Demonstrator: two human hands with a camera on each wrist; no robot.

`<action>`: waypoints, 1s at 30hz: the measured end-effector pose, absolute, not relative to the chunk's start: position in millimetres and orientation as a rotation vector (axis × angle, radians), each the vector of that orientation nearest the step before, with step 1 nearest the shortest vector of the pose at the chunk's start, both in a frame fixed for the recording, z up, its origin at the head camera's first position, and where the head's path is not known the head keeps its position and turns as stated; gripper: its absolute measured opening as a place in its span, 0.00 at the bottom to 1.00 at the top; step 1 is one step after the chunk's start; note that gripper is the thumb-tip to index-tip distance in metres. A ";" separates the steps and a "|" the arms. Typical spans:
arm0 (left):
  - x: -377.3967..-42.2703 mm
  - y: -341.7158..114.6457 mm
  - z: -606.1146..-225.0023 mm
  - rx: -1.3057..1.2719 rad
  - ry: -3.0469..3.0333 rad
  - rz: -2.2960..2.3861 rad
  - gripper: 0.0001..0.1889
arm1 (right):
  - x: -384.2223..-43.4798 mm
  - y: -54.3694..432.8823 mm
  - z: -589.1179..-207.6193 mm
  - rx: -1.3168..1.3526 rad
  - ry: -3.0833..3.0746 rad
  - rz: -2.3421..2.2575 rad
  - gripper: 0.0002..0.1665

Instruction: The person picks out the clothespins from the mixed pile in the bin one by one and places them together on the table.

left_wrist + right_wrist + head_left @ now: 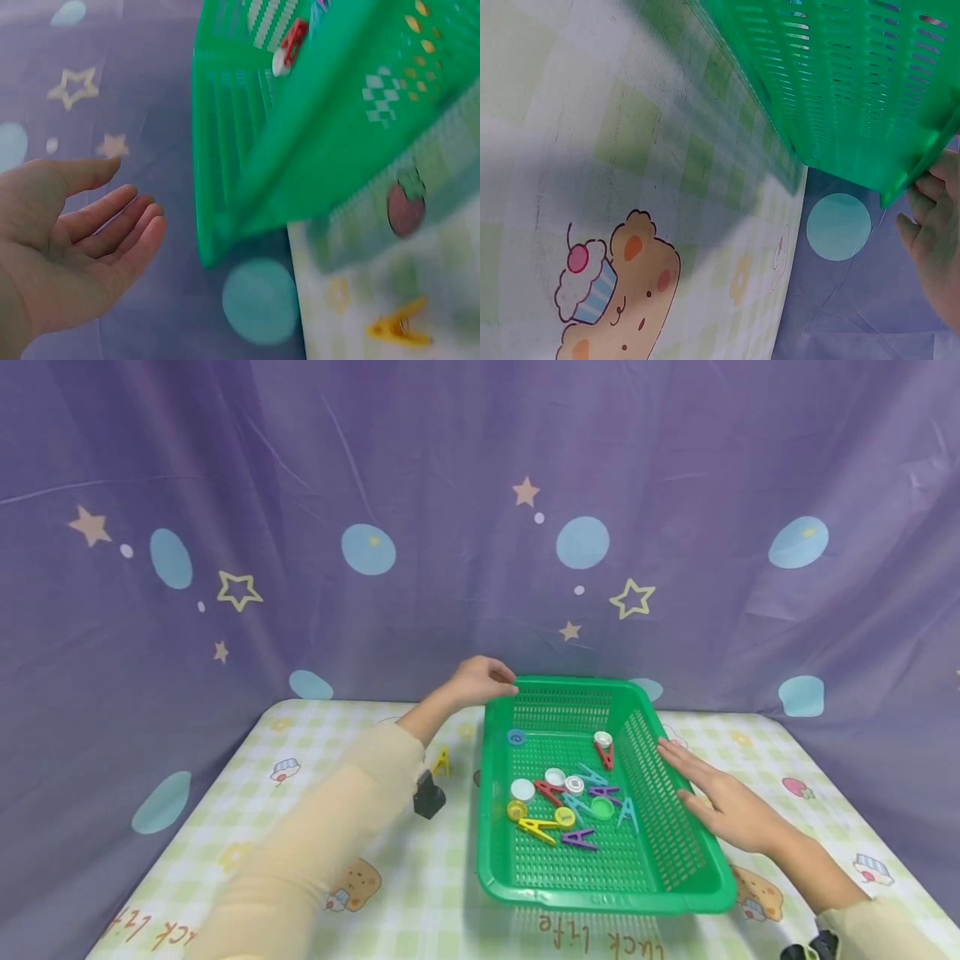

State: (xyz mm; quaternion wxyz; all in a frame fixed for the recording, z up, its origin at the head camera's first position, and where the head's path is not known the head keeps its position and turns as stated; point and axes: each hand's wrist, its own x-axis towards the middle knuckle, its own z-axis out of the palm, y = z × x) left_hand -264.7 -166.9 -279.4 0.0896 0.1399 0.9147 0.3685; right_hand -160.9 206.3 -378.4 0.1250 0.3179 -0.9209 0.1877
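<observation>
A green plastic basket [600,902] stands on the table, holding several clothespins and bottle caps. Among them lie a yellow clothespin [537,828], a purple clothespin [579,838], a red clothespin [549,792], a green cap [602,808] and a blue cap [517,737]. By the basket's far left corner is my left hand [480,681]; the left wrist view shows that hand [94,244] apart from the basket, its fingers loosely bent around nothing. My right hand [716,802] rests its extended fingers against the right rim, and the right wrist view shows the same hand [939,225] there.
Left of the basket, another yellow clothespin [442,762] lies on the checked tablecloth [420,893]. A purple curtain [465,585] with stars and dots hangs behind the table's far edge and along both sides.
</observation>
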 end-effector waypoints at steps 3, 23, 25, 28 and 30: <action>-264.6 -146.9 -278.0 0.470 2.728 1.041 0.17 | -160.3 206.4 -379.3 0.924 -2.682 0.549 0.32; -269.9 -55.5 -321.4 0.543 2.754 0.730 0.18 | -158.0 206.8 -380.2 0.916 -2.678 0.561 0.33; -270.9 -50.5 -327.4 0.546 2.756 0.700 0.17 | -158.2 206.4 -380.3 0.917 -2.677 0.564 0.33; -270.6 -44.5 -335.7 0.558 2.749 0.676 0.16 | -157.7 205.4 -380.3 0.908 -2.685 0.578 0.33; -268.9 -41.2 -340.6 0.573 2.737 0.674 0.16 | -157.2 205.1 -380.5 0.904 -2.686 0.586 0.33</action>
